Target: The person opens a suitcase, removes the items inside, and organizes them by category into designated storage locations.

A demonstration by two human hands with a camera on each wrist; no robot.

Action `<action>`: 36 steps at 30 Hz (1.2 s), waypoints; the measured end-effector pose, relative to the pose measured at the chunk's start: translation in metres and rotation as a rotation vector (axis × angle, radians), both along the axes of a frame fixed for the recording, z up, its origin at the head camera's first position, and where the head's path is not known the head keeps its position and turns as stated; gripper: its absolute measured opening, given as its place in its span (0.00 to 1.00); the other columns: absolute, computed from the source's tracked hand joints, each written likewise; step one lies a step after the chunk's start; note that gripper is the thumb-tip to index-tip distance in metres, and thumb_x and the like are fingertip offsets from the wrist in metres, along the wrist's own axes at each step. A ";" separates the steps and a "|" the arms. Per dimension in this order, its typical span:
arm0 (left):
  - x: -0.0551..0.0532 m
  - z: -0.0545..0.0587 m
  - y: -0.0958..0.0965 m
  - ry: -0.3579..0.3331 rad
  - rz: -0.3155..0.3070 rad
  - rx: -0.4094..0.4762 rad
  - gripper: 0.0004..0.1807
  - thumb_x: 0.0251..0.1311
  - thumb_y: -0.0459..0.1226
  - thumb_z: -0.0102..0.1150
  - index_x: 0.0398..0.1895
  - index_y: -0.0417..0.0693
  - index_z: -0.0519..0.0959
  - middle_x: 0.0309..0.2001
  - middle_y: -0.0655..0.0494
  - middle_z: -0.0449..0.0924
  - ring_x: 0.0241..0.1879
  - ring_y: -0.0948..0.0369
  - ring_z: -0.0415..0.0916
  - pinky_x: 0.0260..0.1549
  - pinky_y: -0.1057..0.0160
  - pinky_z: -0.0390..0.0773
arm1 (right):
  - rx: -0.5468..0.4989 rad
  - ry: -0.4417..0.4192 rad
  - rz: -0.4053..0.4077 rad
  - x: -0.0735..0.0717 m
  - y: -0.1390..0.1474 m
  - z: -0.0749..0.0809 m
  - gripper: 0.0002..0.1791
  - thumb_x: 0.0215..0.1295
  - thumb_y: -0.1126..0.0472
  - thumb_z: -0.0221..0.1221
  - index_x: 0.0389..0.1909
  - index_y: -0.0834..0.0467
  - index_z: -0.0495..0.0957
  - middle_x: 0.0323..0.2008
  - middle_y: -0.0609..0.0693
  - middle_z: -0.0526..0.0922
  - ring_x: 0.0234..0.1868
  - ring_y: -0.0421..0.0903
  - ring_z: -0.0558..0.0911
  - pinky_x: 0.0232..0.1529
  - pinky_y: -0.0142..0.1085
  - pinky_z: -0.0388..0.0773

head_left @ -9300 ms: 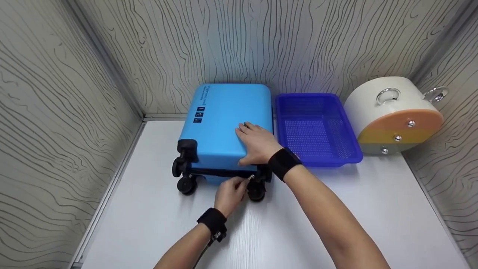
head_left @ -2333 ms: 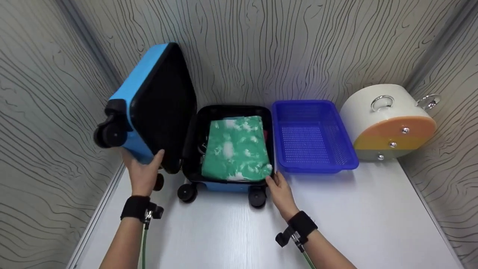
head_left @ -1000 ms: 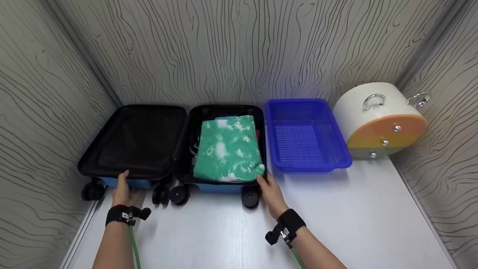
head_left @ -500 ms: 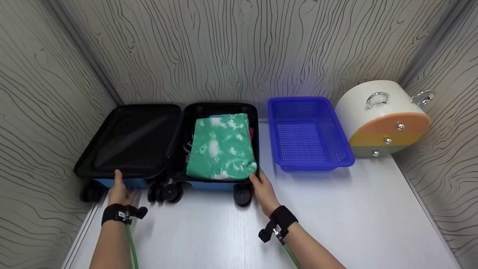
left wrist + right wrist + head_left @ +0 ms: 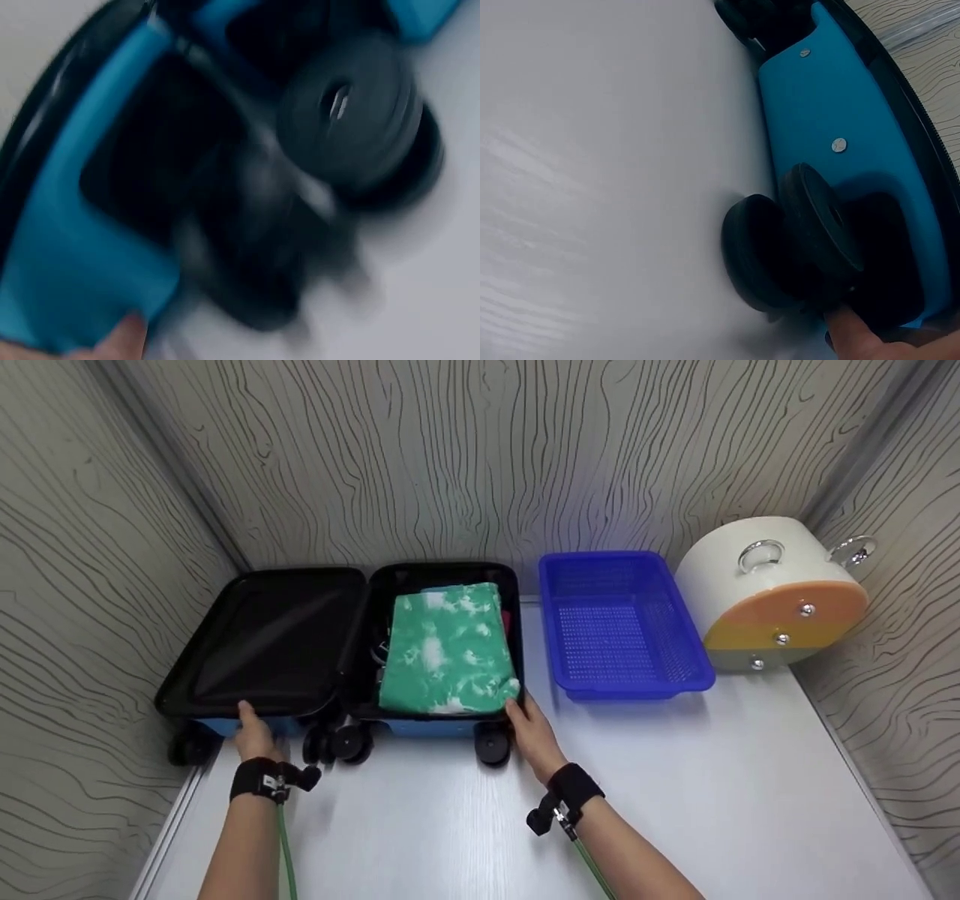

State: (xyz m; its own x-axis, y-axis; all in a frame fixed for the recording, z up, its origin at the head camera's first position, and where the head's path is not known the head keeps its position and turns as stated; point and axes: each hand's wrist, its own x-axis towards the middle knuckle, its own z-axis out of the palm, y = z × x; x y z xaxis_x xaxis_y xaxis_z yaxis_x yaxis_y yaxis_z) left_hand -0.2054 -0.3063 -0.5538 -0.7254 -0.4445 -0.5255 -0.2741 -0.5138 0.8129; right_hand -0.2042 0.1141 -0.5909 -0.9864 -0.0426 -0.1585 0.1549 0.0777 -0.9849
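Observation:
A blue suitcase lies spread open, its black-lined lid [image 5: 266,637] flat on the left and its packed half [image 5: 431,727] on the right. A folded green-and-white tie-dye cloth [image 5: 450,652] covers most of the packed half. My left hand [image 5: 259,739] holds the lid's front edge, thumb at the rim, other fingers mostly hidden. At the packed half's front right corner, my right hand [image 5: 536,739] grips the shell, thumb near the cloth's corner. The left wrist view is blurred around a black wheel [image 5: 352,112]; another wheel [image 5: 821,225] stands beside the right fingertips [image 5: 847,334].
A blue perforated plastic basket [image 5: 634,690] stands right of the suitcase. Beyond it is a cream round drawer box [image 5: 742,547] with orange, yellow and green drawers and metal rings. Wood-patterned walls [image 5: 480,457] enclose the white table [image 5: 450,825].
The suitcase was closed at first; its lid has swung left and down flat, showing the cloth. Over the last second the suitcase has slid slightly left, away from the basket.

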 end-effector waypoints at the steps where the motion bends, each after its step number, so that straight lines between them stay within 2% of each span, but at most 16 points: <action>1: -0.002 -0.001 0.007 -0.004 0.030 -0.050 0.48 0.75 0.62 0.34 0.80 0.57 0.18 0.81 0.57 0.18 0.80 0.57 0.26 0.76 0.59 0.43 | 0.016 0.001 0.006 0.000 0.000 0.000 0.36 0.82 0.47 0.48 0.82 0.53 0.49 0.80 0.56 0.54 0.79 0.56 0.51 0.76 0.51 0.49; 3: -0.005 -0.003 0.022 0.011 0.086 -0.187 0.47 0.77 0.57 0.38 0.80 0.57 0.19 0.81 0.57 0.17 0.79 0.59 0.22 0.75 0.61 0.38 | 0.050 0.002 0.018 0.001 0.002 0.001 0.36 0.82 0.47 0.48 0.82 0.55 0.49 0.79 0.57 0.54 0.79 0.57 0.53 0.76 0.51 0.51; 5: -0.008 -0.002 0.039 0.067 0.123 -0.370 0.48 0.77 0.50 0.43 0.81 0.58 0.21 0.81 0.58 0.16 0.79 0.60 0.19 0.75 0.61 0.35 | 0.091 0.015 0.023 0.004 0.005 0.004 0.37 0.81 0.46 0.49 0.82 0.58 0.50 0.78 0.60 0.56 0.78 0.58 0.56 0.75 0.52 0.55; 7: -0.010 0.000 0.057 0.142 0.119 -0.584 0.48 0.76 0.44 0.48 0.82 0.61 0.24 0.81 0.60 0.17 0.78 0.62 0.18 0.75 0.59 0.34 | 0.159 0.057 0.016 0.009 0.009 0.008 0.37 0.81 0.46 0.49 0.81 0.60 0.52 0.77 0.63 0.59 0.76 0.60 0.61 0.73 0.53 0.60; 8: -0.012 0.001 0.066 0.199 0.092 -0.683 0.48 0.75 0.42 0.50 0.83 0.62 0.27 0.81 0.62 0.18 0.78 0.63 0.18 0.75 0.56 0.33 | 0.200 0.096 0.008 0.011 0.013 0.010 0.37 0.81 0.46 0.50 0.80 0.61 0.54 0.76 0.63 0.61 0.74 0.61 0.64 0.71 0.53 0.63; 10: -0.014 0.003 0.084 0.312 -0.013 -0.879 0.47 0.75 0.40 0.52 0.84 0.61 0.32 0.82 0.62 0.23 0.79 0.62 0.20 0.76 0.52 0.35 | 0.323 0.240 -0.029 0.015 0.022 0.013 0.33 0.80 0.49 0.52 0.77 0.61 0.61 0.72 0.62 0.68 0.70 0.61 0.69 0.68 0.54 0.67; 13: -0.016 0.004 0.112 0.463 -0.276 -1.100 0.43 0.75 0.37 0.52 0.84 0.55 0.41 0.83 0.58 0.32 0.80 0.58 0.27 0.76 0.47 0.38 | 0.548 0.549 -0.125 0.014 0.042 0.015 0.24 0.76 0.57 0.57 0.69 0.60 0.74 0.62 0.59 0.79 0.63 0.60 0.73 0.63 0.55 0.69; 15: -0.016 0.001 0.129 0.524 -0.450 -1.245 0.39 0.75 0.37 0.53 0.83 0.50 0.48 0.83 0.52 0.41 0.81 0.54 0.33 0.76 0.47 0.40 | 0.692 0.743 -0.206 0.007 0.059 0.014 0.21 0.71 0.62 0.60 0.63 0.59 0.80 0.57 0.57 0.83 0.61 0.61 0.74 0.63 0.58 0.66; 17: -0.016 -0.004 0.145 0.562 -0.587 -1.383 0.35 0.75 0.38 0.55 0.81 0.44 0.56 0.81 0.45 0.50 0.80 0.48 0.41 0.76 0.46 0.40 | 0.798 0.844 -0.258 0.000 0.079 0.012 0.20 0.68 0.63 0.62 0.61 0.59 0.82 0.55 0.57 0.84 0.62 0.63 0.73 0.67 0.62 0.61; 18: -0.016 -0.008 0.153 0.571 -0.634 -1.452 0.33 0.74 0.39 0.56 0.79 0.43 0.60 0.79 0.43 0.53 0.79 0.46 0.45 0.76 0.45 0.41 | 0.840 0.852 -0.274 -0.003 0.089 0.011 0.20 0.68 0.63 0.62 0.60 0.59 0.82 0.55 0.58 0.83 0.64 0.64 0.72 0.70 0.63 0.56; 20: -0.018 -0.014 0.166 0.562 -0.698 -1.573 0.31 0.75 0.43 0.56 0.77 0.43 0.65 0.78 0.41 0.57 0.78 0.43 0.49 0.75 0.42 0.44 | 0.903 0.804 -0.277 -0.008 0.108 0.007 0.21 0.70 0.59 0.62 0.62 0.60 0.81 0.57 0.60 0.82 0.68 0.65 0.68 0.74 0.64 0.44; 22: -0.021 -0.021 0.175 0.518 -0.736 -1.667 0.31 0.77 0.48 0.53 0.76 0.44 0.66 0.77 0.41 0.58 0.77 0.42 0.51 0.75 0.40 0.45 | 0.952 0.711 -0.252 -0.011 0.125 0.001 0.22 0.73 0.54 0.60 0.63 0.59 0.80 0.60 0.61 0.80 0.71 0.67 0.63 0.75 0.62 0.35; 24: -0.025 -0.028 0.181 0.453 -0.756 -1.740 0.31 0.78 0.53 0.47 0.76 0.47 0.67 0.78 0.43 0.58 0.78 0.43 0.50 0.74 0.39 0.46 | 0.977 0.641 -0.217 -0.012 0.135 -0.004 0.23 0.74 0.51 0.58 0.64 0.58 0.79 0.62 0.62 0.78 0.73 0.68 0.61 0.75 0.61 0.31; 28: -0.030 -0.038 0.186 0.384 -0.707 -1.815 0.30 0.79 0.55 0.43 0.74 0.50 0.71 0.77 0.45 0.61 0.77 0.44 0.53 0.74 0.39 0.48 | 0.981 0.616 -0.172 -0.013 0.138 -0.009 0.21 0.76 0.51 0.57 0.62 0.57 0.81 0.63 0.63 0.77 0.73 0.68 0.61 0.75 0.60 0.30; 32: -0.034 -0.042 0.186 0.440 -0.626 -1.825 0.26 0.77 0.51 0.49 0.70 0.49 0.76 0.74 0.45 0.66 0.75 0.44 0.57 0.73 0.38 0.51 | 0.974 0.632 -0.164 -0.015 0.133 -0.008 0.19 0.76 0.53 0.57 0.60 0.57 0.82 0.63 0.64 0.77 0.73 0.68 0.62 0.75 0.63 0.31; 36: -0.038 -0.045 0.184 0.507 -0.602 -1.832 0.24 0.75 0.48 0.51 0.67 0.50 0.79 0.73 0.45 0.68 0.75 0.44 0.58 0.72 0.38 0.53 | 0.987 0.622 -0.157 -0.013 0.127 -0.008 0.18 0.77 0.55 0.55 0.60 0.57 0.83 0.63 0.63 0.77 0.73 0.67 0.62 0.75 0.64 0.32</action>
